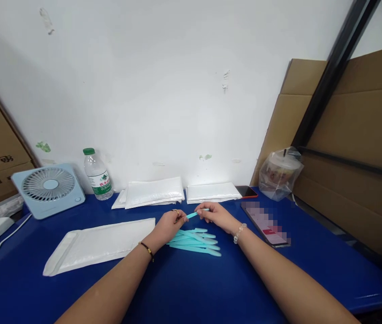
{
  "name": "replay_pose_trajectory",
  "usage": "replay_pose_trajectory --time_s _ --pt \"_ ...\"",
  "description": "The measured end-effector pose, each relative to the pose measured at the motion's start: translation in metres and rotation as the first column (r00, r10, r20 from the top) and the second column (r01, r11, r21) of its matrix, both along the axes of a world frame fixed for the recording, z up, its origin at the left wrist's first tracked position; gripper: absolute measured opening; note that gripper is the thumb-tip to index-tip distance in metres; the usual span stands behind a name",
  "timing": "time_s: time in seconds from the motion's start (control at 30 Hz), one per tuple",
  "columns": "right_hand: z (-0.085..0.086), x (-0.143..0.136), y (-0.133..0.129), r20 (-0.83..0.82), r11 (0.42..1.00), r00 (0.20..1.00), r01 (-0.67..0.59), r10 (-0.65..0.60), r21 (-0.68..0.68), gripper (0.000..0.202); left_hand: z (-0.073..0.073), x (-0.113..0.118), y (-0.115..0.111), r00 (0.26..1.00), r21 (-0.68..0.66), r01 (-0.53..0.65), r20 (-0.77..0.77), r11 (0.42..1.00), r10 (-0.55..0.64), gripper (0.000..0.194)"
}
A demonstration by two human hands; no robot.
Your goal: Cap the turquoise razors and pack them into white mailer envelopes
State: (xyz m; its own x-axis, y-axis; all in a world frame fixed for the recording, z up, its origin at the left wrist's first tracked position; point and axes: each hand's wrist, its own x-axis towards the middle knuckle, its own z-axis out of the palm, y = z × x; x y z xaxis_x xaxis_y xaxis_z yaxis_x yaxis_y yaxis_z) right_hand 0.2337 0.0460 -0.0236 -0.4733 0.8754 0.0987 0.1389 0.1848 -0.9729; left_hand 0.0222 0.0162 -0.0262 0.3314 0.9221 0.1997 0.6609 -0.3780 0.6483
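Observation:
A slim turquoise eyebrow razor (pixel 192 215) is held up between my two hands, above the table. My left hand (pixel 168 225) pinches one end with thumb and fingers, while my right hand (pixel 217 216) has its fingers closed on the other end. Just below lies a loose fanned pile of similar turquoise razors (pixel 195 243), their paler tips pointing right; my left hand hides part of their other ends. Left of the pile, a white padded mailer (pixel 106 245) lies flat, its flap end toward the left and its right end near my left wrist.
Along the wall lie two stacks of white mailers, a left stack (pixel 155 192) and a right stack (pixel 213 192). A blue fan (pixel 51 184) and a water bottle (pixel 98 175) stand at left. Two phones, one dark (pixel 247 192) and one lit (pixel 267 225), and a bagged drink cup (pixel 280 173) are at right on the blue table (pixel 191 292).

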Motion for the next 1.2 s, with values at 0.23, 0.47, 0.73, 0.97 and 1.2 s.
replay_pose_trajectory --time_s 0.23,0.47,0.73,0.97,1.2 --pt "-0.007 0.011 0.014 0.009 0.993 0.994 0.109 -0.109 0.033 0.025 0.001 -0.01 0.005 0.988 0.107 -0.087 -0.115 0.99 0.099 0.023" --pt "-0.01 0.022 0.021 0.299 0.931 0.926 0.119 -0.229 0.344 0.02 0.01 -0.018 0.002 0.994 0.075 -0.025 -0.107 0.997 0.033 0.031" --pt "0.002 0.011 0.006 0.212 0.956 0.968 0.072 -0.137 0.285 0.03 0.012 -0.014 0.0 0.992 -0.108 0.112 -0.04 0.988 -0.117 0.03" --pt "0.002 0.002 0.0 0.066 0.998 0.997 -0.035 0.032 0.052 0.036 0.008 -0.016 0.009 0.999 -0.072 -0.018 0.027 0.997 0.02 0.028" --pt "-0.005 0.039 0.024 0.3 0.964 0.936 0.11 -0.182 0.24 0.033 0.002 -0.023 0.013 0.972 0.097 -0.131 -0.185 0.987 0.147 0.026"
